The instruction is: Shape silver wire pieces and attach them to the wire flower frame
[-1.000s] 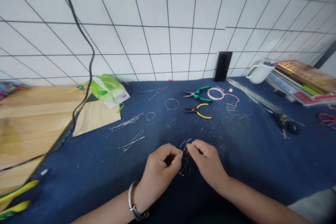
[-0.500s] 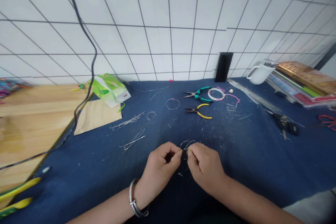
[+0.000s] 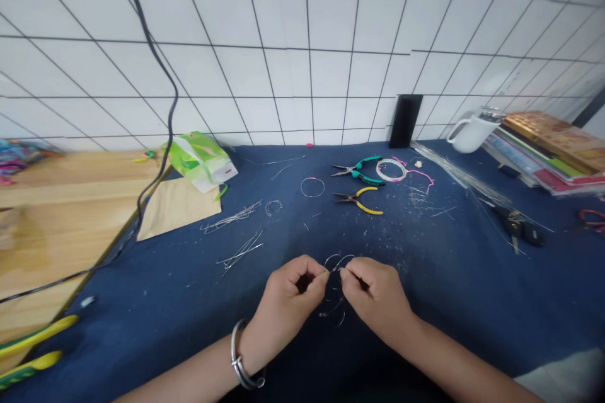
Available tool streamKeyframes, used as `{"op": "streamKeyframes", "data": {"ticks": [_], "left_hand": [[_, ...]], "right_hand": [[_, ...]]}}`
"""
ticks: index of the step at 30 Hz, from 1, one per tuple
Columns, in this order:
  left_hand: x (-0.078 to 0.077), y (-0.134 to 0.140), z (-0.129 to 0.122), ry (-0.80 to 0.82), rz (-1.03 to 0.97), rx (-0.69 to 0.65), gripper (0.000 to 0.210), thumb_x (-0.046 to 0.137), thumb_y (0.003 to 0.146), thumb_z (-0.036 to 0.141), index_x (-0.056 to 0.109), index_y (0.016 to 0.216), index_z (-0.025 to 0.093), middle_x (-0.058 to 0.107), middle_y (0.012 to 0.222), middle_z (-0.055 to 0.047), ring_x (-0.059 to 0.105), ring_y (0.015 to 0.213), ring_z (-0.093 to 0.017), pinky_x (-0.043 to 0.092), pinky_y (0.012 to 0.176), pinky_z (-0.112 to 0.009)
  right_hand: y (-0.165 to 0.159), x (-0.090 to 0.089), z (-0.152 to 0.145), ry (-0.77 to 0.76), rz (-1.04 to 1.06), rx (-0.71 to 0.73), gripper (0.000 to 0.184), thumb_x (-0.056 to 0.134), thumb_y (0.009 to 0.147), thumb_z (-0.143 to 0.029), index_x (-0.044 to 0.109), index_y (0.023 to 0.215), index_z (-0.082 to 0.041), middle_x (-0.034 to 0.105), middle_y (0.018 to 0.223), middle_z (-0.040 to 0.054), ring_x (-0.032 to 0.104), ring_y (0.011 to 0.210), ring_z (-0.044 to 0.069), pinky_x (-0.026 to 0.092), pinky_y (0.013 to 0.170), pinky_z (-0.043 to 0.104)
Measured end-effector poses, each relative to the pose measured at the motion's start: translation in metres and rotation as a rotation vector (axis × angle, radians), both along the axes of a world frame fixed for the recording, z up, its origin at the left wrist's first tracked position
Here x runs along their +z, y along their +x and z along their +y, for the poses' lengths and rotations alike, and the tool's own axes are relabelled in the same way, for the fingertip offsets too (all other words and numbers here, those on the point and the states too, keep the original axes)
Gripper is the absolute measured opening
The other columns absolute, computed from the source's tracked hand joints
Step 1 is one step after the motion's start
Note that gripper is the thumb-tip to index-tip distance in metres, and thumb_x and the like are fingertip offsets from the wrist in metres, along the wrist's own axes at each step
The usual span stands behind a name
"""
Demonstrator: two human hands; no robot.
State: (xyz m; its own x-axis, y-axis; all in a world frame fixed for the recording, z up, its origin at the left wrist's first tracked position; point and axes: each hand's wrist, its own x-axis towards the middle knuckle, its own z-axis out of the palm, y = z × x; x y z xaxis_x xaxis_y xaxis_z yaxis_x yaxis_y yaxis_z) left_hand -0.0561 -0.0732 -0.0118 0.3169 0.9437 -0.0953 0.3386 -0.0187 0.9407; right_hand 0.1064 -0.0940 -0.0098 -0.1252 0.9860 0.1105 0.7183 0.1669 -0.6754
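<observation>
Thumb and fingertips of my left hand (image 3: 293, 293) pinch a thin curved wire (image 3: 333, 257) low in the middle of the view. My right hand (image 3: 377, 293) is closed in the same way on the other side, its fingertips on the wire close to the left ones. Between the hands the wire bends into small arcs, and a tiny pinkish spot shows on it. More thin curved wire (image 3: 338, 315) shows just below the fingertips; whether it joins the held piece I cannot tell. Farther back lies a wire ring (image 3: 312, 187) with a pink bit on it.
Green-handled pliers (image 3: 360, 170) and yellow-handled pliers (image 3: 362, 199) lie beyond my hands on the blue cloth (image 3: 179, 302). Bundles of wire (image 3: 240, 252) lie to the left. At right are keys (image 3: 517, 227), a white mug (image 3: 474, 131) and stacked books (image 3: 548, 151). A black cable (image 3: 171, 107) hangs at left.
My right hand's fingertips have shifted slightly, opening a gap between its thumb and curled fingers. More curved wire now shows below the hands. The whole view has moved a little.
</observation>
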Motion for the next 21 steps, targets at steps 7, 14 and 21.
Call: {"op": "streamKeyframes", "data": {"ticks": [7,14,21], "left_hand": [[0.002,0.001,-0.005,0.109,0.047,-0.028,0.013,0.051,0.077,0.019,0.056,0.066,0.015,0.054,0.059,0.001,0.048,0.054,-0.009,0.04,0.051,-0.019],[-0.001,0.002,-0.007,0.212,0.093,-0.024,0.014,0.05,0.077,0.016,0.057,0.066,0.015,0.055,0.06,0.001,0.048,0.055,-0.01,0.039,0.053,-0.02],[-0.001,0.004,-0.006,0.21,0.09,-0.008,0.014,0.05,0.077,0.016,0.056,0.064,0.015,0.054,0.059,0.001,0.049,0.055,-0.01,0.039,0.053,-0.021]], "right_hand": [[-0.001,-0.004,-0.002,0.075,-0.007,-0.03,0.03,0.041,0.081,-0.016,0.023,0.057,-0.019,0.034,0.054,-0.004,0.035,0.053,0.009,0.027,0.054,0.023],[-0.002,-0.009,-0.005,0.239,-0.222,0.017,0.022,0.04,0.079,-0.014,0.034,0.058,-0.018,0.041,0.057,-0.0023,0.038,0.054,0.01,0.027,0.055,0.025],[-0.005,-0.01,-0.005,0.306,-0.381,0.02,0.019,0.041,0.079,-0.016,0.042,0.06,-0.018,0.047,0.059,0.0004,0.04,0.056,0.012,0.027,0.056,0.027]]}}
